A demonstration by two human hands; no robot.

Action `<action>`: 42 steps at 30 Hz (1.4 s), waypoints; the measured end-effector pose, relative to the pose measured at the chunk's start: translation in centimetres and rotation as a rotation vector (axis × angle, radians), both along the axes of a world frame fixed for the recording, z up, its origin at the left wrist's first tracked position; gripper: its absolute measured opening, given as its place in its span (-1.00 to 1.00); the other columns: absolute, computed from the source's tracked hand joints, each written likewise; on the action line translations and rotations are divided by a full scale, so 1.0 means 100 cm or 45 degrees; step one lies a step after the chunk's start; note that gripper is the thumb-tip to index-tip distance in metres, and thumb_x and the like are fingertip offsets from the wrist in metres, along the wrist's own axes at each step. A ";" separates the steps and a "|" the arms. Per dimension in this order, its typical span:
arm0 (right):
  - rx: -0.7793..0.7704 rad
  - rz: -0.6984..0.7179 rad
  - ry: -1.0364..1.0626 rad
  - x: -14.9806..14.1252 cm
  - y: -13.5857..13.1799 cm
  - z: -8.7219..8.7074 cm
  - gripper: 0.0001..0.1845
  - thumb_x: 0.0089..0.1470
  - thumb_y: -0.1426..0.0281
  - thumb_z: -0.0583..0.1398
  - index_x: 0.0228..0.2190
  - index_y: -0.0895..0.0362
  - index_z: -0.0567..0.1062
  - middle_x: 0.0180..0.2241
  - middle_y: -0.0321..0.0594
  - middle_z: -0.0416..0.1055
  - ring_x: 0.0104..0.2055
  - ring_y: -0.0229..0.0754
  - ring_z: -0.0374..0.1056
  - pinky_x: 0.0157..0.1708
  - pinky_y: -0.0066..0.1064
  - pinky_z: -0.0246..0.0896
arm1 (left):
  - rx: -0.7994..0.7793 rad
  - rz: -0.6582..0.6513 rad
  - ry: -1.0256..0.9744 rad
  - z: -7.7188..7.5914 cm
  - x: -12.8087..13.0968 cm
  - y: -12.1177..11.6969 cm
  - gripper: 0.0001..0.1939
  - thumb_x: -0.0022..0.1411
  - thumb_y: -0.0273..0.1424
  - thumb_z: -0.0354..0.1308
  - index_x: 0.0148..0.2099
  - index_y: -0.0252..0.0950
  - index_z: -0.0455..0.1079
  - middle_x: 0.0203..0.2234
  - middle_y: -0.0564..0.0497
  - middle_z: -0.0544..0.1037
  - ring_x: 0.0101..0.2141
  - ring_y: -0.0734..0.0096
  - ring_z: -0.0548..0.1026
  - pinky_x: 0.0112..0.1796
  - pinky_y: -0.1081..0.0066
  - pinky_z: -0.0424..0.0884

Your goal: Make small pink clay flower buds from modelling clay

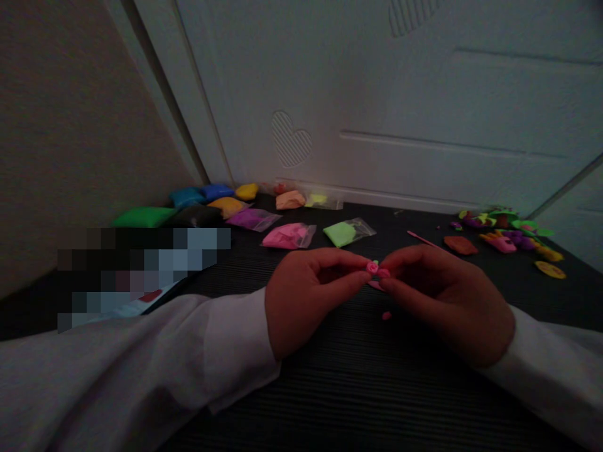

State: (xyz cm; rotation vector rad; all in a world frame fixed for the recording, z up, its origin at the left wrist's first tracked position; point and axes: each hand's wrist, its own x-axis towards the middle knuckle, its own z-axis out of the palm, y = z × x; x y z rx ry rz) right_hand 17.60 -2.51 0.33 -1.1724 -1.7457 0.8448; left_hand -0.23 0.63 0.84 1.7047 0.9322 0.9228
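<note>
My left hand (306,298) pinches a small pink clay rose (372,269) between thumb and fingertips, with a speck of light green just above it. In my right hand (452,301), thumb and forefinger are closed on a small pink clay piece (384,274), which touches or nearly touches the rose. Partly hidden beneath the fingertips is a flat pink shape (375,285). A small pink clay lump (387,316) lies on the dark table below the hands. Behind my right hand rests a thin pink stick (426,239).
Bags of pink clay (285,236), light green clay (340,233), purple clay (247,218) and several other colours line the back left. A brown clay piece (460,245) and colourful clay shapes (511,240) lie at right. A blurred-out object (155,276) is at left; a white panel (377,88) rises behind.
</note>
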 end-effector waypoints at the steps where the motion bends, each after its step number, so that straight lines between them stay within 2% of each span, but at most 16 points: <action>1: -0.006 0.002 0.005 0.000 0.000 0.000 -0.85 -0.04 0.37 0.19 -0.33 0.05 0.39 -0.40 -0.29 0.38 -0.42 -0.27 0.34 -0.53 -0.46 0.42 | -0.001 0.004 0.006 0.000 0.000 0.000 -0.87 0.06 -0.43 0.17 -0.28 -0.23 0.47 -0.50 0.21 0.54 -0.51 0.73 0.41 -0.52 0.80 0.25; 4: 0.000 0.005 0.008 -0.001 0.000 0.000 -0.86 -0.04 0.36 0.19 -0.34 0.05 0.39 -0.40 -0.30 0.38 -0.42 -0.28 0.33 -0.53 -0.46 0.43 | 0.001 0.017 0.018 0.000 0.000 0.000 -0.87 0.05 -0.43 0.18 -0.28 -0.24 0.47 -0.55 0.21 0.53 -0.54 0.73 0.39 -0.54 0.80 0.24; 12: 0.010 -0.005 -0.022 0.000 0.002 -0.003 -0.84 -0.04 0.36 0.20 -0.32 0.04 0.38 -0.40 -0.31 0.38 -0.44 -0.30 0.34 -0.53 -0.47 0.41 | -0.018 -0.008 -0.018 0.000 0.001 0.000 -0.87 0.05 -0.44 0.18 -0.28 -0.26 0.46 -0.45 0.20 0.55 -0.45 0.72 0.45 -0.45 0.81 0.28; 21: -0.002 -0.033 -0.067 -0.001 0.000 0.001 -0.86 -0.04 0.34 0.19 -0.35 0.08 0.39 -0.42 -0.28 0.39 -0.47 -0.30 0.34 -0.53 -0.49 0.37 | 0.027 -0.012 0.066 0.003 0.000 -0.002 -0.86 0.07 -0.41 0.15 -0.27 -0.26 0.47 -0.41 0.13 0.55 -0.41 0.55 0.47 -0.39 0.63 0.34; 32: -0.009 -0.067 -0.047 -0.005 0.000 0.003 -0.87 -0.07 0.36 0.21 -0.38 0.08 0.40 -0.45 -0.32 0.40 -0.51 -0.34 0.32 -0.60 -0.57 0.33 | 0.023 0.007 0.100 0.003 0.000 -0.001 -0.86 0.07 -0.39 0.15 -0.27 -0.25 0.47 -0.49 0.14 0.54 -0.48 0.55 0.44 -0.48 0.61 0.30; 37: -0.016 -0.051 -0.032 -0.005 0.001 0.000 -0.85 -0.07 0.37 0.22 -0.37 0.07 0.40 -0.45 -0.32 0.40 -0.49 -0.32 0.33 -0.58 -0.53 0.35 | -0.006 0.010 0.082 0.003 0.001 0.000 -0.86 0.06 -0.39 0.17 -0.28 -0.25 0.47 -0.53 0.17 0.52 -0.53 0.65 0.38 -0.53 0.68 0.24; 42: -0.005 -0.037 -0.011 -0.004 0.001 -0.001 -0.82 -0.06 0.37 0.21 -0.33 0.07 0.36 -0.42 -0.30 0.38 -0.46 -0.32 0.33 -0.57 -0.53 0.36 | -0.047 -0.007 0.041 0.001 0.000 0.001 -0.82 0.06 -0.38 0.16 -0.23 -0.25 0.46 -0.54 0.15 0.51 -0.53 0.63 0.37 -0.53 0.65 0.24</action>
